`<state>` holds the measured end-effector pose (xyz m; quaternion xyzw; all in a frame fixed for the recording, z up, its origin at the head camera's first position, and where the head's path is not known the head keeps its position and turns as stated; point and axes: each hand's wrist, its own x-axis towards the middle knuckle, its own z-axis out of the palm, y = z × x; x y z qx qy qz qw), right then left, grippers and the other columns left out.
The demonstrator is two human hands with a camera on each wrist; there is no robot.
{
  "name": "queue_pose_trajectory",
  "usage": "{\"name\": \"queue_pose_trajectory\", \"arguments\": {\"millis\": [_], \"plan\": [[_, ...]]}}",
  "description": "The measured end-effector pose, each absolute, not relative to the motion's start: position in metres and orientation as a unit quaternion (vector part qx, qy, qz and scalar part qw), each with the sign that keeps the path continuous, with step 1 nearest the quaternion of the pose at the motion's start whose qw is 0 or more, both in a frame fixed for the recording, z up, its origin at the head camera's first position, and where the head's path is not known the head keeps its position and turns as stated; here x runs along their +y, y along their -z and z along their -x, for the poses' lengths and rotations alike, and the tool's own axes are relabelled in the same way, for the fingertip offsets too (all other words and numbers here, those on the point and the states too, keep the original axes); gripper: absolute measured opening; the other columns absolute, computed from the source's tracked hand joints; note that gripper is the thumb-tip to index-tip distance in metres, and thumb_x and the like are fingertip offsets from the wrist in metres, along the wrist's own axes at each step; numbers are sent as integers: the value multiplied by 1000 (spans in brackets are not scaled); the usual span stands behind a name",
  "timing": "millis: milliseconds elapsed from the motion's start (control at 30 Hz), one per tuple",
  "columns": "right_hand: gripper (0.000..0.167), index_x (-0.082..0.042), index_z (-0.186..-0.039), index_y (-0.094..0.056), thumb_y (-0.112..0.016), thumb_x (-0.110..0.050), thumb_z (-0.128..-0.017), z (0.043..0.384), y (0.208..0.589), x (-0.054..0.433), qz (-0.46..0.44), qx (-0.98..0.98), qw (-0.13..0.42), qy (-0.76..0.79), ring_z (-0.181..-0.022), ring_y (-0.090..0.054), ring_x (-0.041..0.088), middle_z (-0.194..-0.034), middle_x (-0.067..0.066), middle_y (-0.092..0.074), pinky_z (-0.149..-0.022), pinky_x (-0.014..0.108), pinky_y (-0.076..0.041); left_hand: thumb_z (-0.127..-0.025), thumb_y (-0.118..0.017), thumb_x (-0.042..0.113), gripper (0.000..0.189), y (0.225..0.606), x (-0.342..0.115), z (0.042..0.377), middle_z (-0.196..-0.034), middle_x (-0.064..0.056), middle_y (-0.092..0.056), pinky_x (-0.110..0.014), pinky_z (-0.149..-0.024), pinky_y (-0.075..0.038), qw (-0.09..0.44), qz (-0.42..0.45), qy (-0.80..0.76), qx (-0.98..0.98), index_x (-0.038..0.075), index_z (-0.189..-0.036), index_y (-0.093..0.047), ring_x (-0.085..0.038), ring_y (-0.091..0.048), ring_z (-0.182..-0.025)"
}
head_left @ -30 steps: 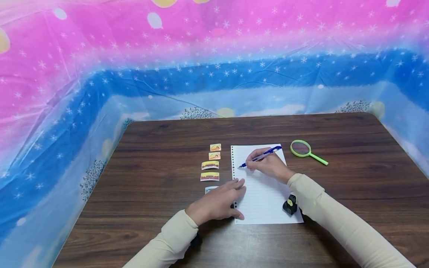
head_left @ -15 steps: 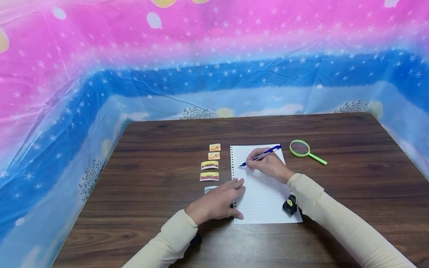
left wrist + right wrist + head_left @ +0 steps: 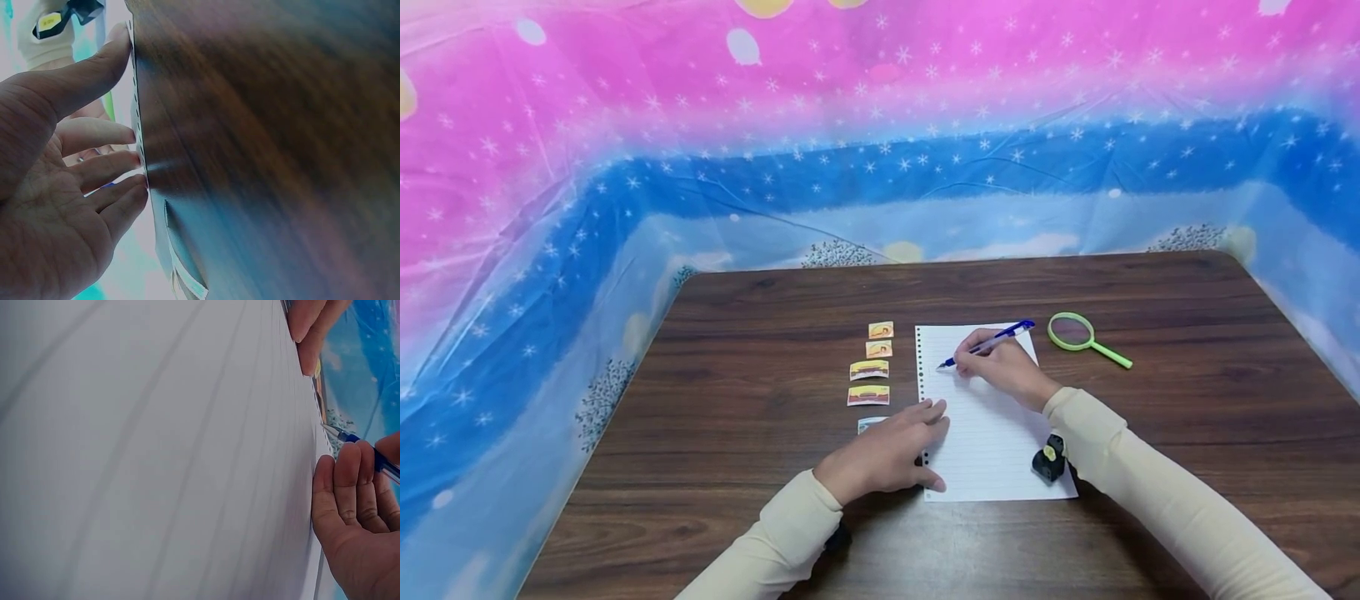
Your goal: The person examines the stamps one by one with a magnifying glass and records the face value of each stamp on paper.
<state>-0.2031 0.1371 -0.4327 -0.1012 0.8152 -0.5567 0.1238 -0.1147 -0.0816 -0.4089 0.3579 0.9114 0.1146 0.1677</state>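
Note:
A lined sheet of paper [image 3: 992,467] with punched holes down its left edge lies on the wooden table. My right hand [image 3: 1003,371] pinches a blue pen [image 3: 1015,328], its tip at the upper left of the sheet. In the right wrist view, the pen [image 3: 353,439] slants out between thumb and fingers, and the little-finger side of the hand [image 3: 359,531] rests along the paper. My left hand [image 3: 887,450] rests with fingers spread on the paper's left edge. The left wrist view shows that hand's fingertips [image 3: 139,159] along the hole-punched edge.
A column of small picture stamps [image 3: 868,395] lies left of the sheet, the lowest [image 3: 871,424] partly covered by the left hand. Right of the paper is a green magnifying glass [image 3: 1092,342]. A black wrist camera [image 3: 1049,460] overlaps the sheet's lower right. Patterned cloth [image 3: 850,179] hangs behind the table.
The right hand and pen have shifted slightly up and to the right over the paper. The left hand stays where it was.

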Motion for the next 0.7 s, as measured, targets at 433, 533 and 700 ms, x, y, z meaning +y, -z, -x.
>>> {"name": "queue_pose_trajectory", "arguments": {"millis": [433, 533, 700], "plan": [[15, -3, -103, -66, -65, -17, -97, 206, 434, 133, 108, 838, 100, 526, -87, -70, 22, -92, 11, -72, -80, 31, -53, -90, -77, 41, 73, 409, -81, 116, -161, -15, -35, -38, -118, -31, 164, -362, -114, 911, 3, -147, -51, -28, -29, -150], [15, -3, -102, -66, -64, -17, -97, 206, 434, 132, 104, 837, 100, 528, -86, -70, 22, -91, 12, -72, -79, 30, -53, -90, -77, 41, 73, 409, -82, 116, -161, -15, -35, -38, -118, -31, 165, -362, -114, 910, 3, -147, -51, -28, -29, -150], [13, -3, -100, -67, -65, -15, -96, 204, 434, 132, 103, 835, 99, 532, -84, -69, 21, -91, 12, -72, -77, 30, -53, -90, -77, 40, 73, 410, -82, 116, -161, -14, -35, -39, -118, -32, 169, -358, -119, 910, 4, -148, -51, -27, -28, -151]]}}
